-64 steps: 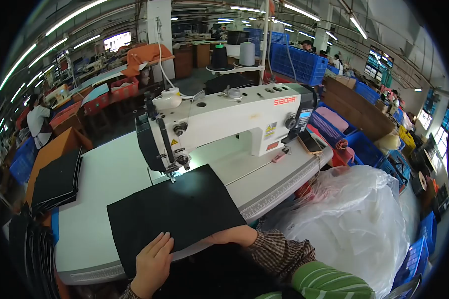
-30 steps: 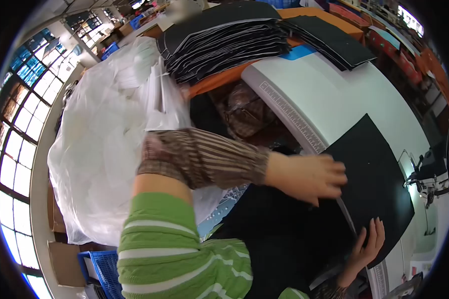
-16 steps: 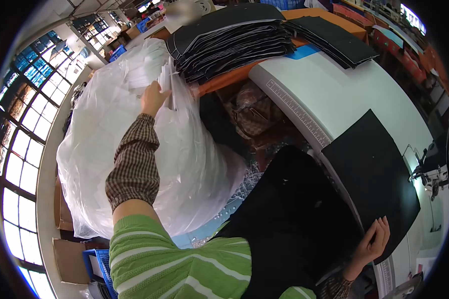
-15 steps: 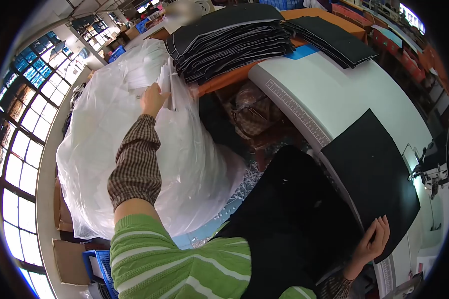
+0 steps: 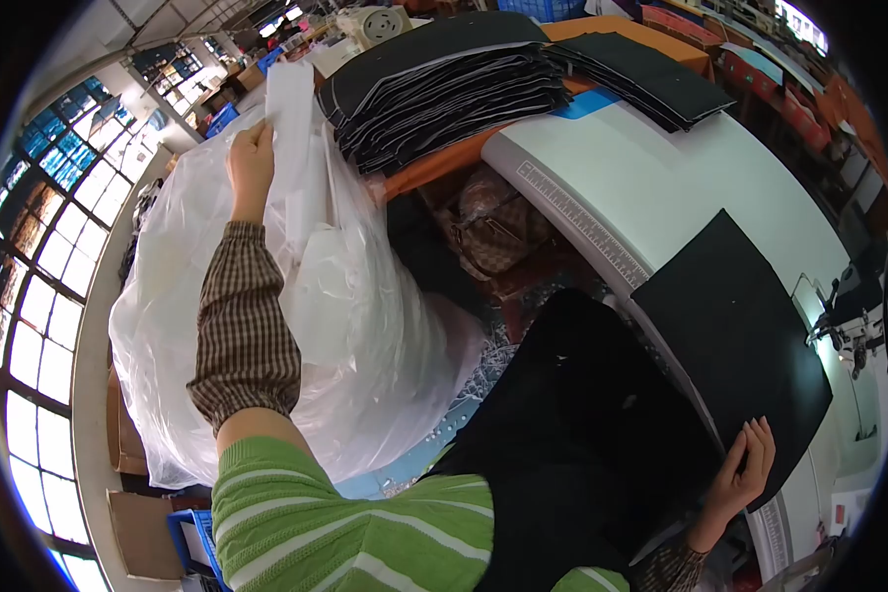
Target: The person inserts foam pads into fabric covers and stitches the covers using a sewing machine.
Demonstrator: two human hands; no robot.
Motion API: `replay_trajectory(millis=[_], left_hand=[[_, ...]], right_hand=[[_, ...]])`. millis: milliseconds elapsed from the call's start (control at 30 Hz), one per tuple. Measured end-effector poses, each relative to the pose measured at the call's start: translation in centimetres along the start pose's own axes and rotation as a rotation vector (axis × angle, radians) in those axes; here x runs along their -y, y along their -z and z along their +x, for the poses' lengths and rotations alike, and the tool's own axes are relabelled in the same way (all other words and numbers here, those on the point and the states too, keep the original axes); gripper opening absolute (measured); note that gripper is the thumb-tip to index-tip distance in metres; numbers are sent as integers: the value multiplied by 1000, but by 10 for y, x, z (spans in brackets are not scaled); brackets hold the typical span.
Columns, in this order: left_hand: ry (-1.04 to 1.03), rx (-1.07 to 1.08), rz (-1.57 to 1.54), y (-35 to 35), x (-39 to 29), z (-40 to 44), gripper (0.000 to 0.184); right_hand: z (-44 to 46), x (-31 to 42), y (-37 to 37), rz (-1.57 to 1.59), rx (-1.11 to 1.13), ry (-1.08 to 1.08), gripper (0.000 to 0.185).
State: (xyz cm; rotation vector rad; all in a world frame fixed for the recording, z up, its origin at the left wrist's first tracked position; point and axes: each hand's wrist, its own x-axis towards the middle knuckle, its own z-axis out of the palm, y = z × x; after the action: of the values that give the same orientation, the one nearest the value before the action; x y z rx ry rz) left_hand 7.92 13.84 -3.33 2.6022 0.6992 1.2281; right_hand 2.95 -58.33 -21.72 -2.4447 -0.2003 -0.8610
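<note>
Strip (image 5: 292, 109), white and narrow, is pinched by its edge in the left hand (image 5: 251, 158), above the bag (image 5: 385, 370); whether its lower end is free of the plastic cannot be told. If it snags in the folds, a hard pull could crease it. The right hand (image 5: 745, 471) rests on the panel (image 5: 735, 331), fingers extended, clasping nothing visible. With the panel along the table's (image 5: 681, 138) edge, leaning bagward could skew it beside the machine (image 5: 851, 340).
</note>
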Motion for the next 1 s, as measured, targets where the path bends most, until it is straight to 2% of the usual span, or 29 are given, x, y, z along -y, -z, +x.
replay_trajectory(millis=[67,133,167,267,300,333,367,400,433,500,567,600,667,733,800,833,900,1000], left_hand=[[53,103,-462,5,-47,-3,33],[26,371,-801,0,-105,-23,28],[5,409,-830,-6,-134,-34,28],[76,899,-1193,-30,-224,-82,22],[88,1060,-1285,-38,-252,-104,22],[106,1176,-1284,-31,-275,-125,21],[114,1373,-1310,-23,-298,-145,21],[119,1568,-1318,-12,-316,-163,22],[91,1671,-1305,4,-336,-180,20],[43,1825,-1295,19,-363,-202,19],[-256,1829,-1276,26,-385,-218,22],[-274,1864,-1277,26,-395,-226,22],[-1095,1296,-1208,12,-417,-250,23],[-1716,556,-1035,-6,-430,-267,23],[-1702,638,-1041,-9,-431,-268,23],[-1682,704,-1035,-14,-431,-266,23],[-1636,836,-1015,-21,-429,-265,25],[-1575,954,-1016,-25,-434,-264,23]], right_hand=[[3,8,3,66,0,-8,17],[7,24,4,123,18,13,19],[7,26,1,152,17,26,25],[13,54,-2,115,20,110,42],[17,62,-5,117,-25,188,42],[15,90,12,502,125,-314,43],[13,95,10,323,-84,25,48],[10,114,31,214,-34,99,42],[0,122,53,158,-50,53,42],[-9,137,79,-1,-73,144,40],[-16,144,100,-127,-77,244,39],[-25,142,114,-147,-94,159,36],[-49,127,143,-177,-107,52,34],[-71,121,161,-83,-160,-43,29],[-90,130,181,2,-102,84,25],[-94,138,183,-4,-99,67,25],[-99,153,183,166,-49,206,26],[-108,152,174,80,-47,158,26]])
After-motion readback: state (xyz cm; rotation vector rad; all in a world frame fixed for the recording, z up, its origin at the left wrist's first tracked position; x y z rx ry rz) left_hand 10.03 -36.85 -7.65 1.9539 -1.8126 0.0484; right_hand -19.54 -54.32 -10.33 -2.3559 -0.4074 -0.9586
